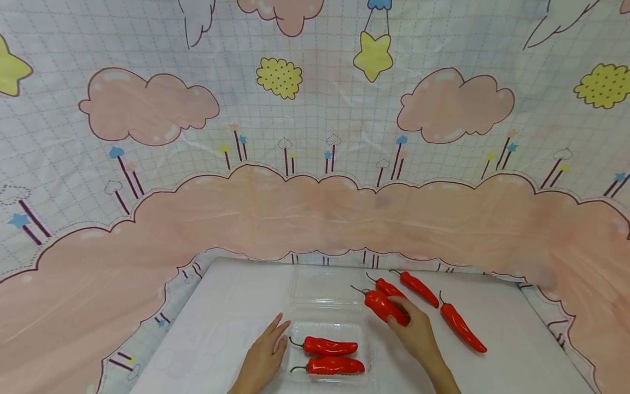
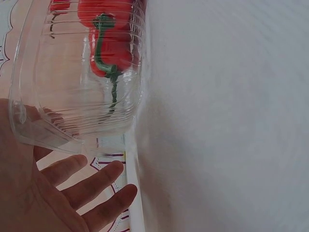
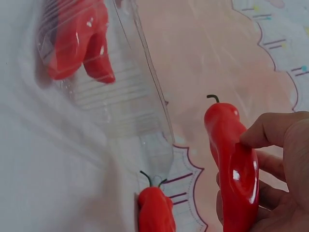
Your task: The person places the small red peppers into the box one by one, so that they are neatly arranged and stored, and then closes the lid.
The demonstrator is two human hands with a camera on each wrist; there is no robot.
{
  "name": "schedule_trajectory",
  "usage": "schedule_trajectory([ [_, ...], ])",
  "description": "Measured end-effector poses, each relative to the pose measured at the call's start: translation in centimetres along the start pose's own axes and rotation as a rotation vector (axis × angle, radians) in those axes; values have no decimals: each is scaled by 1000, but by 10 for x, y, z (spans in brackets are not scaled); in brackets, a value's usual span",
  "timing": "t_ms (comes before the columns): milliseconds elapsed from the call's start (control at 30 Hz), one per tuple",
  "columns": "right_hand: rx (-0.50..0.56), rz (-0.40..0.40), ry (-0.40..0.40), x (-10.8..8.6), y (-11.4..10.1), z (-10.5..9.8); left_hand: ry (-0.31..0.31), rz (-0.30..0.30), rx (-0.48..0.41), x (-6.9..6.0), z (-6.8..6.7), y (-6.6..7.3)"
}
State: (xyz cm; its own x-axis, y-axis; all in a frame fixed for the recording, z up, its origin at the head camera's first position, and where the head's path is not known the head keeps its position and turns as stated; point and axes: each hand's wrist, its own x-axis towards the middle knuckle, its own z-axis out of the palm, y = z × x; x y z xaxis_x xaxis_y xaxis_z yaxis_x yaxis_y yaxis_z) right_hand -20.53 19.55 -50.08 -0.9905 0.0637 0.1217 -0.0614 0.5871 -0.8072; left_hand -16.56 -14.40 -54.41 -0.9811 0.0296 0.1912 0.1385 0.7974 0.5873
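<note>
My right hand (image 1: 416,334) grips a red chili pepper (image 1: 383,306) above the table, right of a clear plastic clamshell box (image 1: 327,329). In the right wrist view the thumb and fingers wrap the held pepper (image 3: 231,166), its stem pointing up. Two red peppers (image 1: 331,346) lie side by side in the box's near half, stems to the left. Along the box's left rim is my left hand (image 1: 262,354), fingers extended. The left wrist view shows that hand (image 2: 72,193) with spread fingers beside the clear wall; whether it touches the wall I cannot tell.
The box's lid (image 1: 325,287) lies folded back behind its base. Right of it, on the white tabletop (image 1: 211,312), are a partly hidden pepper (image 1: 389,287), one at the back (image 1: 418,287) and one farther right (image 1: 462,327). A patterned cloth (image 1: 315,213) hangs behind.
</note>
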Motion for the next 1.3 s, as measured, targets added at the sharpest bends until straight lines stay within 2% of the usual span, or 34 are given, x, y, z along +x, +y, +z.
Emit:
schedule_trajectory([
  [267,-10,-14,-12,-3,-9,12,2,-8,6,0,1,-1],
  [667,29,-79,-39,-7,-17,24,4,2,3,0,0,-1],
  [833,42,-80,-50,-8,-21,30,2,-3,-1,0,1,-2],
  [1033,47,-94,-76,-11,-23,36,5,-4,-3,-1,1,-2],
  [1300,103,-104,-133,-11,-27,43,5,3,-1,-1,0,-1],
])
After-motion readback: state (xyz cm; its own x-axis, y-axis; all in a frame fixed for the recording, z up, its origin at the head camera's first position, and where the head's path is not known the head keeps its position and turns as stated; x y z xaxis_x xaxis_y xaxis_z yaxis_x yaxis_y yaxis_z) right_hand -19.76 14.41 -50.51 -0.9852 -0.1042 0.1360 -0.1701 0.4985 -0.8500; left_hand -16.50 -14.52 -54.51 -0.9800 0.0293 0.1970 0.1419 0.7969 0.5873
